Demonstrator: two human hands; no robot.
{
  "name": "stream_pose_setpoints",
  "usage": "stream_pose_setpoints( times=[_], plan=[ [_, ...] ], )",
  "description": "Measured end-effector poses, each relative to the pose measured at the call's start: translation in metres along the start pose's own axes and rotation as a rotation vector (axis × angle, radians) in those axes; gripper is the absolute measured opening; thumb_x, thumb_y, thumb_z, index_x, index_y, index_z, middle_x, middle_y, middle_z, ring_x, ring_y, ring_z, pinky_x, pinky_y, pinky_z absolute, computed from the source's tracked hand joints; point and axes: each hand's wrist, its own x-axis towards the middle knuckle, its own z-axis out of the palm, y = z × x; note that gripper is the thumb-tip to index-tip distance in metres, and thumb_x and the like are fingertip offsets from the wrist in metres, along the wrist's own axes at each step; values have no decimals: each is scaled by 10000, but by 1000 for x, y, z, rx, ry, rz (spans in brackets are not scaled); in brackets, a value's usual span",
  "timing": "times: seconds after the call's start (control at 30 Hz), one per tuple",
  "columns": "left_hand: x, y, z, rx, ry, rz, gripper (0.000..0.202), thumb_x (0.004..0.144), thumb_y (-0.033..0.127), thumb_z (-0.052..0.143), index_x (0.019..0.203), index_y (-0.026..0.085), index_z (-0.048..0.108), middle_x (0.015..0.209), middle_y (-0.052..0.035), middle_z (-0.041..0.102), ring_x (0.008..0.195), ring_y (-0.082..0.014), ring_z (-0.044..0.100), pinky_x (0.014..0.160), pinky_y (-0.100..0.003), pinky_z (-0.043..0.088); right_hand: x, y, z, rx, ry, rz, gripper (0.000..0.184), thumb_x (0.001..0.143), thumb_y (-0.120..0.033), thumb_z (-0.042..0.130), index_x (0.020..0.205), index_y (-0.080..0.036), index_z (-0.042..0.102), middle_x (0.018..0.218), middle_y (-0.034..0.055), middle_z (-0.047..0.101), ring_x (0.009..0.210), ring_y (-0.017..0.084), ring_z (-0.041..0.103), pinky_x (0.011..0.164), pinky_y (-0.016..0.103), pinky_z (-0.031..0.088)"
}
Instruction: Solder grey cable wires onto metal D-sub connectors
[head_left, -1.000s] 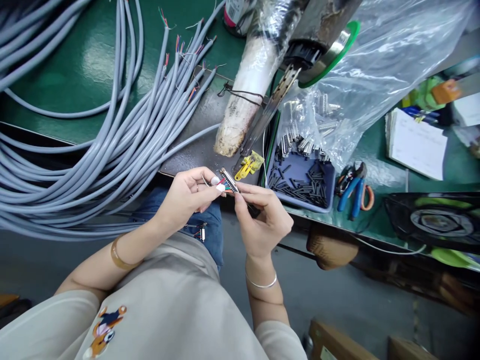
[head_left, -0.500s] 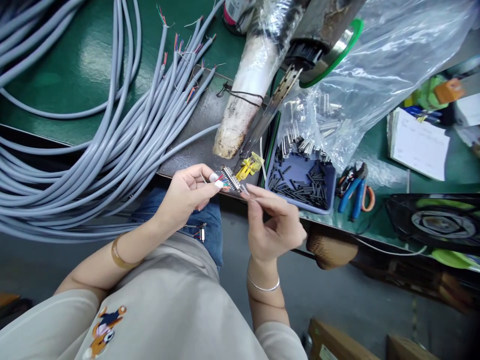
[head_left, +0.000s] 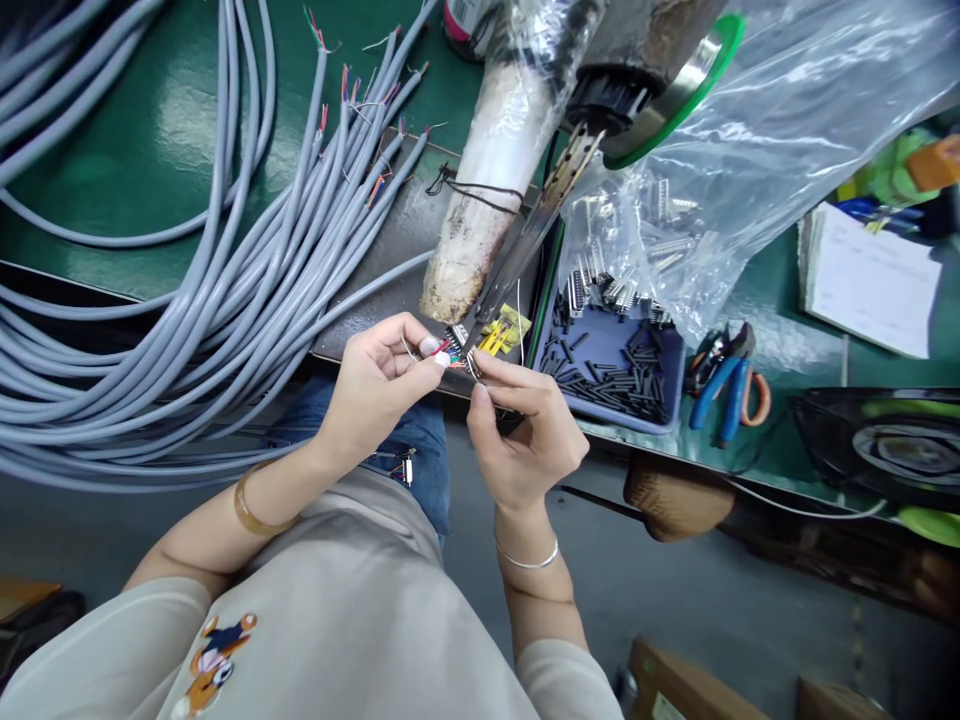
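Left hand [head_left: 386,385], left of the blue tray [head_left: 600,342]: I see thumb and finger pinched on coloured wires [head_left: 442,347] | right hand [head_left: 529,430], by the tray's near-left corner: fingertips nearly together, hold I can't tell | connector [head_left: 456,335] left of the tray, soldering iron [head_left: 517,250] across it | pliers [head_left: 720,395] just right of the tray

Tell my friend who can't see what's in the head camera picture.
A person's left hand pinches coloured wires by a small connector, right hand close by, near the tip of a metal rod. Grey cables lie left; a tray of black pieces sits right.
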Motion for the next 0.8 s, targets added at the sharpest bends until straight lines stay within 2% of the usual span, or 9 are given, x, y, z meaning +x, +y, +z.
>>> stream_pose_setpoints(
  times=[0.23,0.37,0.6,0.8],
  plan=[
    [-1,2,1,12,7,27,248,713,197,828,706,189,580,558,81,485,429,-26,355,434,-175,360,1,1,0,13,17,-17,182,862,-90,720,929,-237,636,1058,27,811,905,168,783,789,304,643],
    [-2,3,0,32,24,28,262,714,227,843,708,194,582,559,76,475,437,-34,365,423,-178,346,4,0,-1,-28,4,-49,188,862,-99,729,944,-248,650,1070,24,809,892,169,786,775,307,654],
    [-2,3,-3,-3,-18,23,265,702,207,856,691,172,594,562,81,503,418,-13,344,407,-160,318,1,-1,-3,-69,-21,-151,197,823,-62,746,893,-200,625,1054,87,814,876,160,787,742,244,636],
    [-3,1,-3,-18,-22,14,219,700,181,824,712,164,605,575,73,533,397,-5,345,360,-146,237,1,-3,-2,13,19,-9,198,840,-63,732,891,-219,621,996,39,815,847,152,782,741,261,631]
  ],
)
